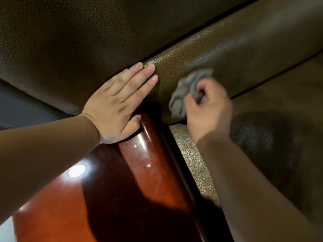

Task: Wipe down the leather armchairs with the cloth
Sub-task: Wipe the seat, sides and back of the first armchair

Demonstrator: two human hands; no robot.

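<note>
Left hand [118, 103] flat on leather armchair [87, 35], right hand [208, 109] gripping crumpled grey cloth [187, 91], glossy wooden armrest [148, 154]

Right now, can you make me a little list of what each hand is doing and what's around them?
left hand: flat, fingers straight, resting where the leather meets the wood
right hand: gripping the cloth, blurred
cloth: grey, bunched, against the leather cushion
cushion: brown, pebbled leather
wood: glossy red-brown armrest, shiny with light spots
</note>
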